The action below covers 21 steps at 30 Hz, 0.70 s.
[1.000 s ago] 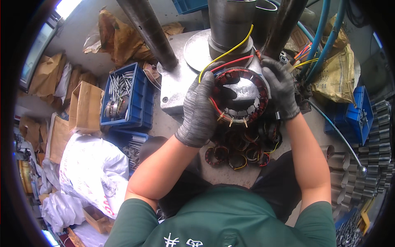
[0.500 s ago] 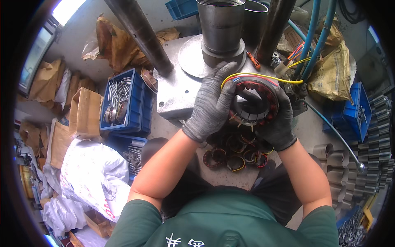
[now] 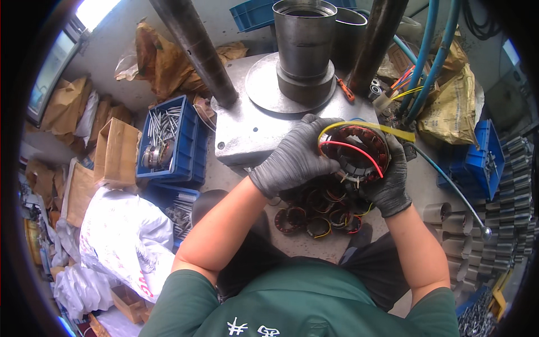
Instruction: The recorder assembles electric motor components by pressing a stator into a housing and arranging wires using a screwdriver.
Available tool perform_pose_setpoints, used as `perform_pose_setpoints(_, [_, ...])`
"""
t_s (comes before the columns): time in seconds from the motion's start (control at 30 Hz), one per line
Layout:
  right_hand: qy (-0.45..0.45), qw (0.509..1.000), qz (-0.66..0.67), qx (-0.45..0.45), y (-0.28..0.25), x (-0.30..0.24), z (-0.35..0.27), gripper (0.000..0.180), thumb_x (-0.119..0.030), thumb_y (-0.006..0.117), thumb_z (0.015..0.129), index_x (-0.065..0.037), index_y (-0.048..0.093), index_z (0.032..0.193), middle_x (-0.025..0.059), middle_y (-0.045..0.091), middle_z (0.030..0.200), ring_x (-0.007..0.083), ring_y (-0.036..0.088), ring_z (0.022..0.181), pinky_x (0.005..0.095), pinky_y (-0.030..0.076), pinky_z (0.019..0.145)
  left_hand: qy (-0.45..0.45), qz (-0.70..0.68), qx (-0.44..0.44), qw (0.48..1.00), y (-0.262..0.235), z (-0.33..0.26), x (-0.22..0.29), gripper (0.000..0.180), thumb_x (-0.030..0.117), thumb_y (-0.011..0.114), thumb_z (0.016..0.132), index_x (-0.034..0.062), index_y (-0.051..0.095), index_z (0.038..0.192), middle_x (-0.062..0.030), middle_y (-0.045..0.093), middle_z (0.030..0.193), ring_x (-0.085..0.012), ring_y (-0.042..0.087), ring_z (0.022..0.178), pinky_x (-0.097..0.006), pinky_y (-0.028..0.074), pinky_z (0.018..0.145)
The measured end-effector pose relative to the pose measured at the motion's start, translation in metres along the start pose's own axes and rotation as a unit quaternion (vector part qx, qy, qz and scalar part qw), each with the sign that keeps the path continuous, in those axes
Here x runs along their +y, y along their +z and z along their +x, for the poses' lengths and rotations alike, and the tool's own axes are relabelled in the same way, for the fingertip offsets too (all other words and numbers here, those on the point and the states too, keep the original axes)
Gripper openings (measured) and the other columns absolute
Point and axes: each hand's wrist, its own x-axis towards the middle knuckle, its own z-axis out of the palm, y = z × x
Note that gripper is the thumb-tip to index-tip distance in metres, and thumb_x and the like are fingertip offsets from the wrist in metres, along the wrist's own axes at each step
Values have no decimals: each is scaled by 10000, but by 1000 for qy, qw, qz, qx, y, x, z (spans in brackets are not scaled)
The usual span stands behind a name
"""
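Both my hands wear grey gloves and hold a ring-shaped motor stator [image 3: 380,147] in front of me, its round opening tilted toward me. My left hand [image 3: 297,153] grips its left side, with the thumb by the opening. Around the right side curl the fingers of my right hand [image 3: 392,184], partly hidden behind the ring. A yellow lead [image 3: 368,124] arches over the top and points right. One red lead [image 3: 355,149] loops down across the opening. Beyond my hands, a steel cylinder [image 3: 306,48] stands upright on a round plate [image 3: 261,90] on the metal bed [image 3: 238,129].
Several wound stators [image 3: 319,224] lie on the floor below my hands. Steel posts [image 3: 196,50] rise from the bed, with an orange-handled tool [image 3: 345,90] on it. Left are a blue crate [image 3: 191,143] of rods and a white sack [image 3: 120,241]; metal sleeves [image 3: 460,247] are stacked right.
The stator and both hands have come slightly lower and to the right. The red lead now hangs across the opening, and the yellow lead has swung outward. My left thumb has moved down.
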Motion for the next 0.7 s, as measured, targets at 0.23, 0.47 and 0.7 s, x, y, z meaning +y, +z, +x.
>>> perform_pose_setpoints(0.23, [-89, 988, -129, 9, 2, -4, -5, 641, -543, 504, 996, -74, 556, 1431, 178, 606, 1410, 369, 581, 1306, 587, 470, 1102, -18, -376, 0, 926, 0, -1, -11, 368, 121, 782, 873, 39, 658, 1210, -101, 664, 1243, -170, 636, 1135, -342, 508, 1024])
perform_pose_setpoints(0.47, [4, 998, 51, 25, 5, -8, 2, 678, -588, 533, 973, -76, 564, 1417, 188, 618, 1383, 363, 616, 1256, 542, 520, 1069, -29, -446, 84, 891, 22, -2, -4, 315, 151, 756, 940, 44, 648, 1216, -88, 686, 1122, -178, 681, 1007, -329, 567, 928])
perform_pose_setpoints(0.7, [30, 999, 12, 37, 13, -4, -2, 614, -552, 578, 986, -71, 597, 1366, 150, 686, 1272, 305, 683, 1152, 520, 588, 960, 134, -50, 188, 972, 31, 6, -19, 260, 37, 671, 979, 83, 616, 1229, -43, 686, 1023, -132, 676, 924, -294, 582, 811])
